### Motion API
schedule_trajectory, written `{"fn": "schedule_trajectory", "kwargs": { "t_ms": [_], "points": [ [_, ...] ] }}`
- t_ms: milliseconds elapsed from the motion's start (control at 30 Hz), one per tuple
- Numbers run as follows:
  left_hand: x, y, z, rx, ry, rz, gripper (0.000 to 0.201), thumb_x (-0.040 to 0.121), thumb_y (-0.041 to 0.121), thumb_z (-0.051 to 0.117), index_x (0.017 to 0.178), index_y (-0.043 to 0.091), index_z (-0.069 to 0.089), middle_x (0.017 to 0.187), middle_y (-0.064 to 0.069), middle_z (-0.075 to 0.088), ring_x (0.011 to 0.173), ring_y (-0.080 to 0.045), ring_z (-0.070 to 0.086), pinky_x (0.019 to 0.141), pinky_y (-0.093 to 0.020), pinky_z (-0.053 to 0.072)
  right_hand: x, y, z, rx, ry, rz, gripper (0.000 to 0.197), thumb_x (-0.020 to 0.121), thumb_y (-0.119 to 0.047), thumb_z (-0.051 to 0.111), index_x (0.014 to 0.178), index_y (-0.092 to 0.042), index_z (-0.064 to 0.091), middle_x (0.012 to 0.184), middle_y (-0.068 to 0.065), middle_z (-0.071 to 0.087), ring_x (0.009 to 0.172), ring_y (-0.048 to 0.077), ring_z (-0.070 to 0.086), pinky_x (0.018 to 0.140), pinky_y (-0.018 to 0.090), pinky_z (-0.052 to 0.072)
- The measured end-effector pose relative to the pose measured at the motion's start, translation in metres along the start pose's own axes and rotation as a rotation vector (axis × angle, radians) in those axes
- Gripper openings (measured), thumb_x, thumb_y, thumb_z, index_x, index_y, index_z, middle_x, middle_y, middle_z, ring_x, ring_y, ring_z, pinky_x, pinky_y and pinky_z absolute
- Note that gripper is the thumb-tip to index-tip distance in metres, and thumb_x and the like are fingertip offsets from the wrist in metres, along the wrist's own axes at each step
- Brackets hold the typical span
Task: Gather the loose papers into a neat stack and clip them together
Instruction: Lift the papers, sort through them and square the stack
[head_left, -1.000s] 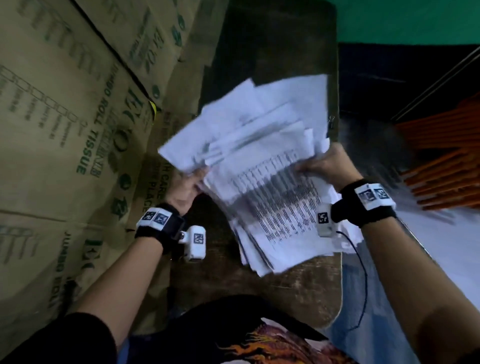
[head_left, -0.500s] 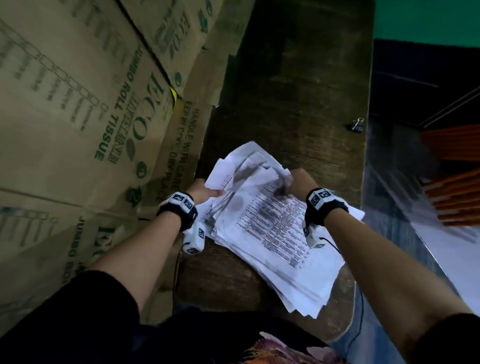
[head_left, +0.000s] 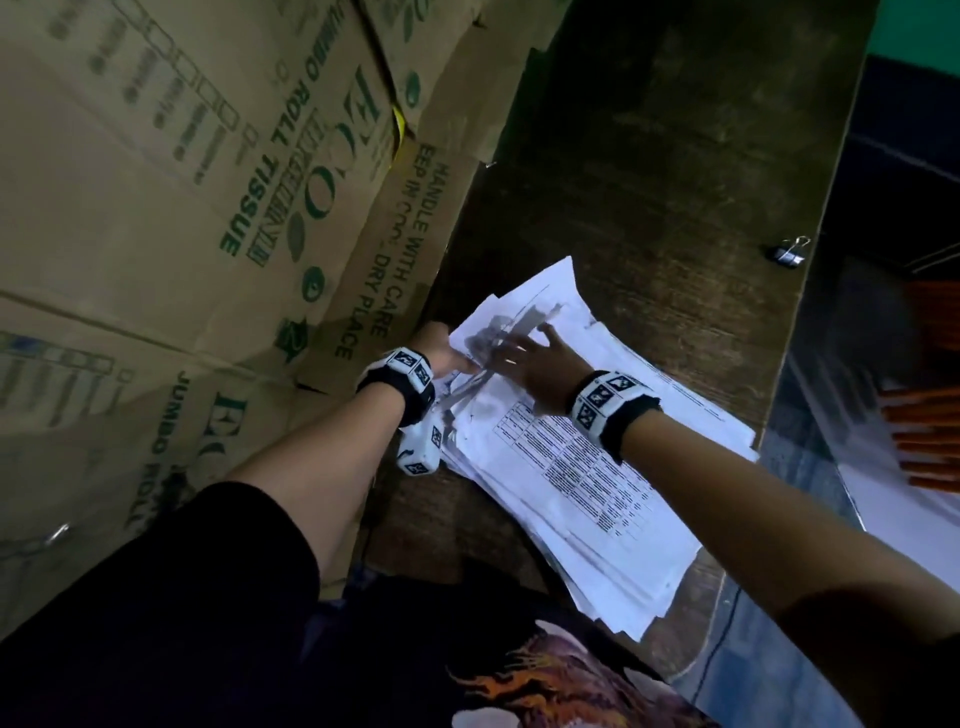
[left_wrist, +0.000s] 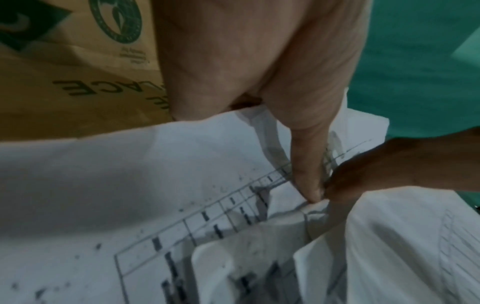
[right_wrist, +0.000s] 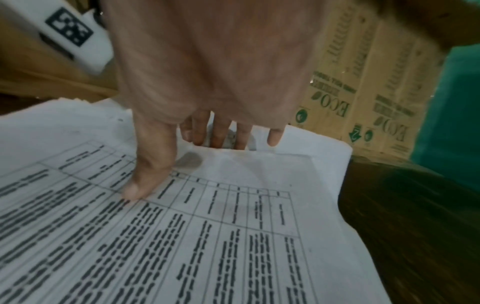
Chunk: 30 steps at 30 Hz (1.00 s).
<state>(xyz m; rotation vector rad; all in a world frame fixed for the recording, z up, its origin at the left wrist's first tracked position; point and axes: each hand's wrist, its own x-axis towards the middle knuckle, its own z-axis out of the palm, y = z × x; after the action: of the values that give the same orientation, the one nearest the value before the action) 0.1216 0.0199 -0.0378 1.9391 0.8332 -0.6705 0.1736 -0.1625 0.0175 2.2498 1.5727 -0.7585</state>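
Dark wooden table (head_left: 675, 171), centre frame: right hand (head_left: 540, 364) spread flat on fanned papers (head_left: 597, 467), left hand (head_left: 441, 353) pinching crumpled corner; flatten before squaring.

Papers (head_left: 582, 467) lie on the table (head_left: 649, 156), boxes (head_left: 156, 208) left, clip (head_left: 787, 253) far right.

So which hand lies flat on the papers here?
The right hand: its fingers are spread straight on the top printed sheet of the papers. The left hand instead pinches the pile's edge with its thumb.
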Motion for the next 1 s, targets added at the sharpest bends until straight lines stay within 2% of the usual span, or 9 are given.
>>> {"fn": "schedule_trajectory", "kwargs": {
  "t_ms": [133, 267, 400, 500, 600, 667, 800, 900, 1000],
  "points": [
    [-0.002, 0.001, -0.001, 0.005, 0.005, 0.008, 0.095, 0.059, 0.026, 0.091, 0.138, 0.006, 0.042, 0.142, -0.012, 0.049, 0.128, -0.032, 0.048, 0.104, -0.042, 0.044, 0.007, -0.007, -0.003, -0.08, 0.012, 0.03, 0.094, 0.079, -0.01, 0.07, 0.152, -0.018, 0.011, 0.159, 0.008, 0.018, 0.147, 0.027, 0.015, 0.113, 0.062, 0.009],
    [-0.002, 0.003, -0.002, -0.055, -0.003, 0.031, 0.091, 0.063, 0.016, 0.089, 0.14, 0.003, 0.042, 0.144, -0.012, 0.047, 0.131, -0.03, 0.046, 0.102, -0.033, 0.04, 0.009, -0.008, -0.004, -0.067, -0.025, 0.025, 0.101, 0.08, -0.011, 0.07, 0.152, -0.016, 0.0, 0.16, 0.008, 0.011, 0.146, 0.027, 0.013, 0.111, 0.064, 0.013],
    [-0.011, 0.008, -0.005, -0.061, 0.001, 0.048, 0.088, 0.059, 0.017, 0.09, 0.134, 0.002, 0.047, 0.137, -0.015, 0.053, 0.122, -0.031, 0.053, 0.099, -0.04, 0.048, 0.009, -0.006, -0.006, -0.122, -0.083, 0.004, 0.109, 0.064, -0.024, 0.084, 0.15, -0.02, 0.017, 0.16, 0.009, 0.01, 0.145, 0.029, 0.015, 0.11, 0.064, 0.015],
    [-0.016, 0.011, -0.006, -0.045, 0.018, 0.062, 0.08, 0.059, 0.015, 0.087, 0.13, 0.004, 0.051, 0.124, -0.018, 0.062, 0.1, -0.033, 0.065, 0.084, -0.043, 0.057, 0.01, -0.005, -0.007, -0.13, -0.063, -0.013, 0.094, 0.067, -0.025, 0.081, 0.146, -0.024, 0.03, 0.153, 0.004, 0.031, 0.139, 0.026, 0.027, 0.111, 0.062, 0.014],
    [-0.017, 0.013, -0.005, -0.054, 0.029, 0.071, 0.075, 0.065, 0.011, 0.085, 0.131, 0.002, 0.05, 0.128, -0.018, 0.058, 0.109, -0.032, 0.061, 0.088, -0.037, 0.053, 0.011, -0.003, -0.008, -0.102, -0.08, -0.005, 0.095, 0.064, -0.028, 0.083, 0.144, -0.03, 0.033, 0.143, -0.001, 0.047, 0.136, 0.024, 0.032, 0.111, 0.056, 0.013],
    [-0.02, 0.015, -0.006, -0.048, 0.023, 0.069, 0.072, 0.066, 0.012, 0.086, 0.129, 0.0, 0.052, 0.128, -0.019, 0.059, 0.112, -0.031, 0.059, 0.089, -0.036, 0.052, 0.009, -0.002, -0.009, -0.124, -0.089, -0.009, 0.081, 0.064, -0.031, 0.082, 0.136, -0.031, 0.045, 0.142, -0.002, 0.047, 0.137, 0.024, 0.03, 0.11, 0.054, 0.015],
    [-0.026, 0.017, -0.005, -0.01, 0.075, 0.089, 0.081, 0.059, 0.017, 0.091, 0.127, -0.002, 0.052, 0.13, -0.02, 0.057, 0.114, -0.035, 0.058, 0.094, -0.045, 0.052, 0.002, -0.002, -0.008, -0.187, -0.033, -0.018, 0.054, 0.07, -0.027, 0.078, 0.122, -0.023, 0.062, 0.142, 0.001, 0.044, 0.135, 0.024, 0.03, 0.108, 0.057, 0.02],
    [-0.027, 0.019, -0.004, 0.006, 0.106, 0.103, 0.078, 0.059, 0.016, 0.091, 0.126, -0.001, 0.054, 0.129, -0.02, 0.058, 0.114, -0.035, 0.059, 0.093, -0.045, 0.053, -0.008, 0.002, -0.008, -0.127, -0.018, -0.012, 0.042, 0.076, -0.02, 0.073, 0.117, -0.018, 0.063, 0.124, 0.002, 0.06, 0.127, 0.022, 0.044, 0.112, 0.057, 0.014],
    [-0.026, 0.019, -0.005, 0.077, 0.075, 0.064, 0.077, 0.065, 0.02, 0.088, 0.13, 0.001, 0.051, 0.132, -0.018, 0.056, 0.114, -0.033, 0.059, 0.092, -0.04, 0.053, -0.017, 0.006, -0.005, -0.086, -0.005, -0.017, 0.05, 0.083, -0.021, 0.067, 0.131, -0.023, 0.052, 0.13, 0.001, 0.06, 0.127, 0.02, 0.048, 0.115, 0.05, 0.009]
  ]
}}
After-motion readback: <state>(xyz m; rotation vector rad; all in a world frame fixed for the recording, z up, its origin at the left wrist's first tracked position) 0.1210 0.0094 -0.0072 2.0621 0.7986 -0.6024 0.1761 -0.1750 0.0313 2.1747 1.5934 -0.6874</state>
